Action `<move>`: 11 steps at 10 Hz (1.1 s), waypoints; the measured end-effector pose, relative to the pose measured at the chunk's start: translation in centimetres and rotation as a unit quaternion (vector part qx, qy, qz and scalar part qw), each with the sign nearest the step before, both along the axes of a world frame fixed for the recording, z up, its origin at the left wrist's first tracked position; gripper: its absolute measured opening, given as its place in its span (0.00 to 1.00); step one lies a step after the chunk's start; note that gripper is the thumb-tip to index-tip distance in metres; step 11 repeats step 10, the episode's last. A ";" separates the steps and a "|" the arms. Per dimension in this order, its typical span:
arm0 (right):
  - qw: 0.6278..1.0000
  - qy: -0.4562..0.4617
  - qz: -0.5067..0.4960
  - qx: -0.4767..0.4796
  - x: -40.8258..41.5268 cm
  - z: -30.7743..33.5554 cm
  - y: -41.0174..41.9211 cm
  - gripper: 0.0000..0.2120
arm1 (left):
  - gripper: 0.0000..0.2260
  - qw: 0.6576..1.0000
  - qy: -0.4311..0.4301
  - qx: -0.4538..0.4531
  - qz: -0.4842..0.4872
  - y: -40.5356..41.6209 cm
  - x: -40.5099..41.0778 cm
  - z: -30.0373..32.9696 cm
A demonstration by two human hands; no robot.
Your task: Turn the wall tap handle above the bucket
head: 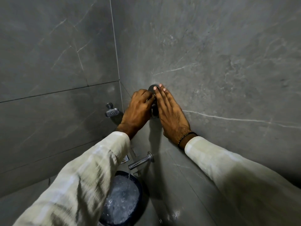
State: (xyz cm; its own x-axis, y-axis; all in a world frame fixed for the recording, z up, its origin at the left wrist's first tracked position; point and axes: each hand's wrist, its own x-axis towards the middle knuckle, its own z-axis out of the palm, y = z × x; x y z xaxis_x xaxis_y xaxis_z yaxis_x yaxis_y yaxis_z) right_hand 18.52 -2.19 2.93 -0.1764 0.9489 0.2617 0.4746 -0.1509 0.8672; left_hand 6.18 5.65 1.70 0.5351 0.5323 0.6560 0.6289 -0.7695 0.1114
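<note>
We see the left hand (138, 110) curled tight around the tap handle (154, 110) on the grey wall (211, 62). The right hand (171, 115) lies flat beside it, fingers straight and together, touching the wall and the round plate behind the handle. Below, the spout (140, 161) pours water into the dark bucket (121, 199). A soap dish (111, 111) sits on the left wall.

— What sort of place is being shown?
— A bathroom: grey marble-look wall tiles (211, 54), a chrome wall spout (140, 161) and a metal soap dish (112, 112) are being seen.
</note>
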 end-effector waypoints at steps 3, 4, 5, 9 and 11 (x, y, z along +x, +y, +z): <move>1.000 0.017 0.000 -0.018 0.0 0.4 -0.1 0.45 | 0.16 0.996 0.085 0.006 0.031 -0.2 -1.6 1.1; 0.999 0.039 -0.008 -0.031 -0.1 1.0 -0.8 0.49 | 0.24 0.992 0.108 -0.057 0.045 -1.2 -2.5 1.3; 0.997 0.074 -0.008 -0.036 0.0 1.6 -2.2 0.53 | 0.26 0.991 0.098 -0.082 0.038 -2.6 -3.8 1.5; 0.974 0.222 -0.036 0.011 -1.5 10.5 -12.8 0.53 | 0.35 0.993 0.112 -0.016 -0.030 -11.9 -5.7 8.4; 0.970 0.236 -0.040 0.046 -2.7 14.5 -16.5 0.55 | 0.37 0.994 0.100 0.027 -0.030 -14.5 -7.4 13.0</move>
